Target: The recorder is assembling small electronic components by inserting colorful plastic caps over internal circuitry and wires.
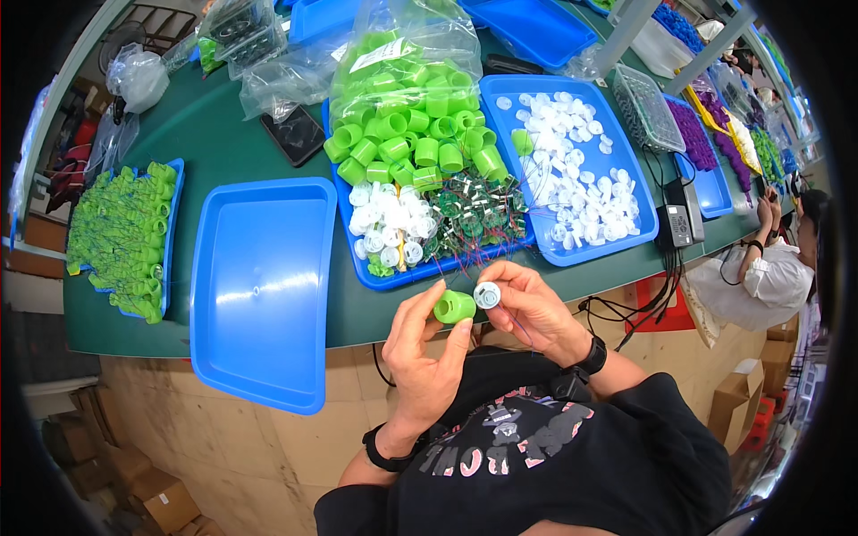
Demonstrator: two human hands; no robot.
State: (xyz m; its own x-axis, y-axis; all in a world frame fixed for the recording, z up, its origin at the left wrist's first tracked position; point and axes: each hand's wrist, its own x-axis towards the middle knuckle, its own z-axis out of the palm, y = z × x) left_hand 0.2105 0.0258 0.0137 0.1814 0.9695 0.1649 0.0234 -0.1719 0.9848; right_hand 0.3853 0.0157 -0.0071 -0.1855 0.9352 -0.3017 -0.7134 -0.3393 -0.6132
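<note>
My left hand point(420, 353) pinches a small green plastic cap point(454, 306) between thumb and fingers. Right beside it, my right hand point(532, 304) holds a small white round part point(487, 295) with thin wires trailing from it, nearly touching the cap. Both hands hover just in front of the green table's point(223, 143) near edge. Directly beyond them a blue tray point(393, 275) holds green caps, white round parts and small green circuit boards with wires.
An empty blue tray point(259, 286) lies at left, overhanging the edge. A tray of wired green pieces point(121, 237) sits far left. A tray of white discs point(572, 179) stands right. A bag of green caps point(402, 71) rests behind. A seated person point(760, 268) is at right.
</note>
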